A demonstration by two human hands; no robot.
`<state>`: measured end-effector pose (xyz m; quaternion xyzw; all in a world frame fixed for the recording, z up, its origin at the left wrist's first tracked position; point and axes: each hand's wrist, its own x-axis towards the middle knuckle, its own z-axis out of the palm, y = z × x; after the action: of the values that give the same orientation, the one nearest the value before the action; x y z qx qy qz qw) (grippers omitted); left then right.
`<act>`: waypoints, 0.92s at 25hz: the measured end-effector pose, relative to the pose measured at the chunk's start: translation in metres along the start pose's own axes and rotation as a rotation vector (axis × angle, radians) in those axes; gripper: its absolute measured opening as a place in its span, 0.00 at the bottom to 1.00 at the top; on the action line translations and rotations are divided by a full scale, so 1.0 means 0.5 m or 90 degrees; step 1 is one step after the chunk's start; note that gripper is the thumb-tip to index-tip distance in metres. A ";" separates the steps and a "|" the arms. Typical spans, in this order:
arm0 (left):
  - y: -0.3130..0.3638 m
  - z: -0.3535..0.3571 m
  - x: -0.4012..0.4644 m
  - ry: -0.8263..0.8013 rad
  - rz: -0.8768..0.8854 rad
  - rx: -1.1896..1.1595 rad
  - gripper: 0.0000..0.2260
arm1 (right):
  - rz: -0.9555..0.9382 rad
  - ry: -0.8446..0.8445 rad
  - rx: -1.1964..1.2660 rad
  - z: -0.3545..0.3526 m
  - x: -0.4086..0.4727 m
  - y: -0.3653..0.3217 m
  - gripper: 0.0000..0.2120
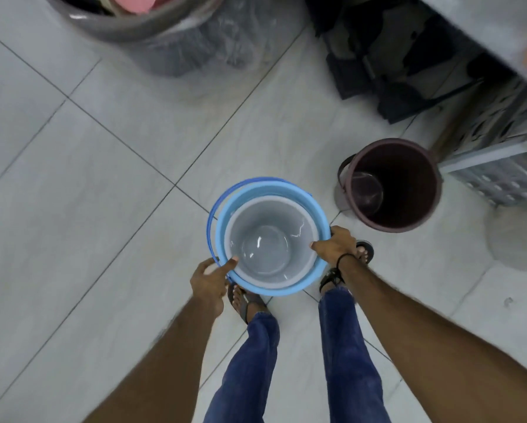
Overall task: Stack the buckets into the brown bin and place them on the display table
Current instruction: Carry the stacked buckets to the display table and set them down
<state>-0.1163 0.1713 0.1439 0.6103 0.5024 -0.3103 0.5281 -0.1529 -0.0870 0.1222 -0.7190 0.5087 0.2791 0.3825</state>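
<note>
Both hands (335,244) gripping upright nested buckets (314,209), brown bin (433,209) beside

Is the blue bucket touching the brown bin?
Apart. In the head view, bare floor tile shows between the blue bucket, held by both hands, and the brown bin standing on the floor to its right.

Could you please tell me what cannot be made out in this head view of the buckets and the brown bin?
- Blue bucket: outer wall hidden by its own rim.
- Grey bucket nested inside: its outside hidden by the blue one.
- Brown bin: far inner wall lost in shadow.
- Grey tub: cut off by the top edge.
- Display table: not identifiable.
</note>
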 end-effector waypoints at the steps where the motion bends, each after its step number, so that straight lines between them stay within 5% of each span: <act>1: 0.032 0.010 -0.039 0.002 0.037 0.014 0.24 | 0.004 0.004 0.017 -0.037 -0.029 -0.019 0.15; 6: 0.166 0.105 -0.277 -0.035 0.193 0.076 0.28 | 0.015 0.061 0.151 -0.290 -0.159 -0.077 0.17; 13: 0.197 0.370 -0.488 -0.124 0.244 0.137 0.25 | 0.054 0.146 0.193 -0.620 -0.157 -0.011 0.16; 18: 0.139 0.587 -0.446 -0.135 0.276 0.216 0.26 | 0.116 0.167 0.211 -0.712 0.001 0.096 0.12; 23: 0.054 0.717 -0.279 -0.106 0.248 0.287 0.29 | 0.125 0.184 0.210 -0.638 0.203 0.185 0.09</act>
<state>-0.0784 -0.2096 0.1901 0.7694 0.2496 -0.3556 0.4683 -0.2034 -0.4235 0.1932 -0.6264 0.6645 0.1219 0.3890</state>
